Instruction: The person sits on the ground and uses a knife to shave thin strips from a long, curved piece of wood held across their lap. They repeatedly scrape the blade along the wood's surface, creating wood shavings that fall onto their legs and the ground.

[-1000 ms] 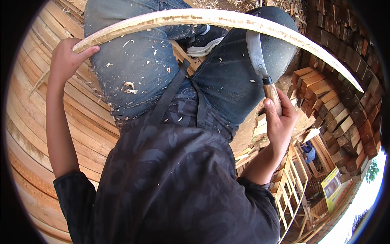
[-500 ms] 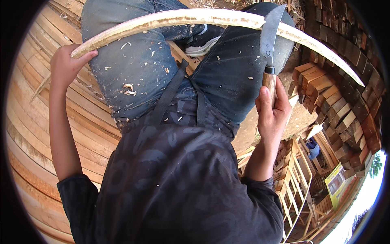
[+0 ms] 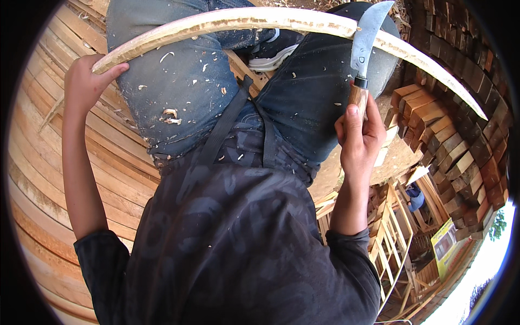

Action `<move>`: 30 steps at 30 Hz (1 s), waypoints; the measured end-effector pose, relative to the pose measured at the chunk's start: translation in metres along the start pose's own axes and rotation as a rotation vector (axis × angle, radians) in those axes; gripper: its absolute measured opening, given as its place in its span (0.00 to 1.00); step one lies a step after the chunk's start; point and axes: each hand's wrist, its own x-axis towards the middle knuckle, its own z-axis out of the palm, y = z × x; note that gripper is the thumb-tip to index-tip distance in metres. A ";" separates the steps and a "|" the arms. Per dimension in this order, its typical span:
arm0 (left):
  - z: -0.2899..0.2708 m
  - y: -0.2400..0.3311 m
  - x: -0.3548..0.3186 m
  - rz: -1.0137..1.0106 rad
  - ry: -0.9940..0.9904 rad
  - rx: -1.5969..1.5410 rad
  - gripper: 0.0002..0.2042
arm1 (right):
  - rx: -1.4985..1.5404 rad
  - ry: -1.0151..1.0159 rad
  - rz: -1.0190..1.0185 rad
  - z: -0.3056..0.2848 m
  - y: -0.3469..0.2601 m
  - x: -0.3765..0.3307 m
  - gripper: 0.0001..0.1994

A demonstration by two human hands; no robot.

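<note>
A long, pale strip of wood (image 3: 227, 20), bent by the lens, lies across my knees. My left hand (image 3: 89, 81) is closed round it near its left end, thumb along the near side; a thin tip pokes out past the wrist. My right hand (image 3: 360, 135) grips the wooden handle of a knife (image 3: 366, 40) with a broad, curved blade. The blade points away from me and crosses over the strip above my right knee; whether it touches the wood I cannot tell. Wood shavings (image 3: 171, 116) are scattered on my jeans.
Long planks (image 3: 49, 200) lie side by side on the left. Stacked wood blocks (image 3: 433, 122) rise at the right. Farther right are a light wooden frame (image 3: 387, 244), a yellow sign (image 3: 445, 249) and a person in blue (image 3: 415, 199). My shoe (image 3: 273, 57) shows between my legs.
My right hand has turned the knife slightly, its blade tip shifting right and away from me. My left hand and the strip have barely moved.
</note>
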 end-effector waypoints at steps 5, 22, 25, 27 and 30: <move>0.000 -0.003 0.000 0.017 0.011 -0.027 0.27 | 0.124 0.191 -0.085 -0.020 0.013 0.018 0.17; 0.001 0.004 -0.001 0.000 0.027 -0.013 0.23 | 0.032 0.023 0.005 -0.019 0.006 -0.008 0.20; 0.000 0.003 -0.006 0.009 0.049 -0.012 0.22 | 0.138 0.136 -0.095 -0.043 0.006 0.005 0.20; 0.000 0.001 -0.002 0.027 0.034 -0.012 0.22 | 0.393 0.290 -0.118 -0.029 0.000 0.004 0.20; 0.000 0.004 -0.002 0.022 0.044 -0.021 0.22 | 0.045 0.017 0.010 -0.015 0.009 -0.009 0.18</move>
